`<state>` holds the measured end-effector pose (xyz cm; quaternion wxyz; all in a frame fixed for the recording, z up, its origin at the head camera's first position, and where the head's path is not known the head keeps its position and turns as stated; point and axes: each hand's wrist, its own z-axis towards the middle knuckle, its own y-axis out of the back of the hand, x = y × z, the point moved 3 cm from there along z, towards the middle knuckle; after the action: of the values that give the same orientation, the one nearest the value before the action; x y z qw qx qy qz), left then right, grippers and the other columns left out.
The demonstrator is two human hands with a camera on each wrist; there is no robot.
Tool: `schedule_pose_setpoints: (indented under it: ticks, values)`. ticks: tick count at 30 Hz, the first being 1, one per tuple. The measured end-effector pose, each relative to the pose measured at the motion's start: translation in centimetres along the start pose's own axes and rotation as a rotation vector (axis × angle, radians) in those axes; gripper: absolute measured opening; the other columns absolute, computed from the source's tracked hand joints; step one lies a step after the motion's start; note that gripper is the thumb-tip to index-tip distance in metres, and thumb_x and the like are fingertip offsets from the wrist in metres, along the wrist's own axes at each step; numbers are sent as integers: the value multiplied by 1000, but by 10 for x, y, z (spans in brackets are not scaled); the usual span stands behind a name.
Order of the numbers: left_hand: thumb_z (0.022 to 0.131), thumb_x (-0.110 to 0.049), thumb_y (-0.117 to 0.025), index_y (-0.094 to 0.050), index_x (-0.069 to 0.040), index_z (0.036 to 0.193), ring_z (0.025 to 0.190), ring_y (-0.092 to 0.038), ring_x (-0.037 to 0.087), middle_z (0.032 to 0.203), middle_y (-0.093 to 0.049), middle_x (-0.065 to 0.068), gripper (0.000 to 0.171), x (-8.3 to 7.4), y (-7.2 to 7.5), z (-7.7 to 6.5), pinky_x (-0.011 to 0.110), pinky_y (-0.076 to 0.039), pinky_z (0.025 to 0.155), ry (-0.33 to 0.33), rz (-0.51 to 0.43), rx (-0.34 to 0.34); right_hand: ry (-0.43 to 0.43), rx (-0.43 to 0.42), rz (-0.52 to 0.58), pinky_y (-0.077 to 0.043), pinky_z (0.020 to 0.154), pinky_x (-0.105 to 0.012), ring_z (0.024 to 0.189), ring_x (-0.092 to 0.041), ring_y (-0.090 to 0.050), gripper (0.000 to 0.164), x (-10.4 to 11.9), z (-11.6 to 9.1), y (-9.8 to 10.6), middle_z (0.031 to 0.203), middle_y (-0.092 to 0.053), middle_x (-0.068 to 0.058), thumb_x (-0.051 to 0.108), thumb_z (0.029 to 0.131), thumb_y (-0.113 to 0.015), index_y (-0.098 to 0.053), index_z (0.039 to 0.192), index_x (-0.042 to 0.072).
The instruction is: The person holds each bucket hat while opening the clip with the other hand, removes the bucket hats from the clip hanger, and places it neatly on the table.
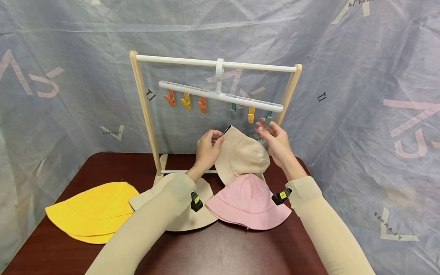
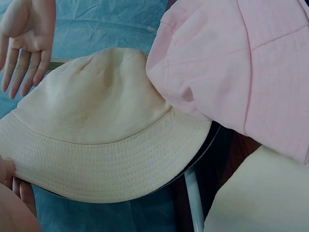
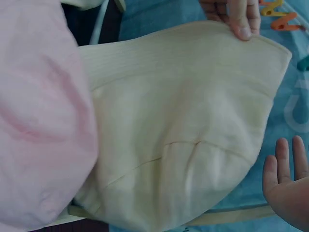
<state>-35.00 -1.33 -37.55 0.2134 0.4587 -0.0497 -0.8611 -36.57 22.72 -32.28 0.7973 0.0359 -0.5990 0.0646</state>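
Note:
A beige bucket hat (image 1: 245, 152) hangs tilted beneath the right part of a white clip hanger (image 1: 220, 94). My left hand (image 1: 208, 149) pinches its brim between thumb and fingers; the same grip on the brim shows in the right wrist view, where the left hand (image 3: 236, 14) is at the top. My right hand (image 1: 277, 143) is raised beside the crown, fingers by the rightmost green clip (image 1: 268, 118); whether they touch it I cannot tell. In the left wrist view the right hand (image 2: 29, 36) has its fingers extended, apart from the hat.
A pink bucket hat (image 1: 250, 202) overlaps the held hat's lower edge. A cream hat (image 1: 192, 215) and a yellow hat (image 1: 97, 210) lie on the dark red table (image 1: 220, 252). The wooden stand (image 1: 146, 110) carries the hanger, with more orange, yellow and green clips.

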Motion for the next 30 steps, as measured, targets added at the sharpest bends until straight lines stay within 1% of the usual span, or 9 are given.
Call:
schedule_pose_setpoints:
  ticks: [5,7,9,12,16,20,24,27,30]
  values:
    - [95,-19,-66,-65,-14,105,87,-63,11,98,-65,-1,12,0,2,-1,25,-53,77,3,-4,-9,-22,-15,-74,-47,101,-32,115,-20,-61,52,-10,-9,7,131,-58,-10,23,93,-68,-50,140,12]
    - [95,-20,-66,-65,-14,105,87,-63,10,98,-65,-1,12,0,2,-2,24,-53,77,4,-4,-11,-21,-27,-84,-47,100,-32,114,-19,-61,54,-12,-13,10,130,-57,-10,24,93,-69,-49,142,11]
    - [94,-20,-66,-65,-14,105,87,-63,10,98,-65,-1,12,-1,2,-2,24,-53,77,-2,-6,-17,-10,-34,-90,-48,97,-28,114,-18,-61,55,-14,-17,13,131,-57,-12,23,93,-69,-48,142,10]
    - [94,-20,-67,-66,-14,105,87,-63,11,98,-65,-1,12,-2,4,-1,24,-53,77,-8,-17,-29,18,-39,-96,-49,94,-24,119,-25,-57,53,-14,-23,17,133,-58,-15,22,93,-69,-50,141,9]
    - [94,-19,-68,-66,-14,104,86,-63,12,97,-65,0,12,-3,7,-2,25,-53,77,-8,-38,-54,28,-31,-116,-48,92,-21,127,-32,-50,50,-17,-31,23,137,-56,-16,23,93,-68,-52,140,13]
    - [94,-19,-68,-67,-14,104,86,-62,11,97,-65,-1,11,-3,9,-2,25,-52,77,-6,-41,-78,11,-46,-130,-47,92,-20,125,-25,-53,48,-23,-37,31,137,-55,-16,25,93,-68,-54,139,17]
    - [94,-20,-67,-67,-15,104,86,-62,10,98,-65,-2,11,-3,12,-3,25,-52,77,-3,-42,-89,4,-62,-123,-46,93,-20,119,-18,-56,51,-30,-42,38,138,-55,-17,24,94,-68,-51,141,12]
    - [94,-21,-67,-66,-16,105,87,-61,10,99,-64,-3,12,-3,14,-4,25,-52,77,1,-55,-95,7,-64,-100,-46,95,-20,117,-18,-58,54,-35,-45,42,139,-52,-21,21,94,-68,-49,142,7]
    - [95,-21,-66,-66,-17,106,88,-61,10,99,-64,-4,12,-2,16,-5,26,-52,78,4,-71,-102,7,-68,-73,-47,95,-21,114,-21,-61,54,-40,-48,45,139,-51,-24,19,94,-68,-48,142,5]
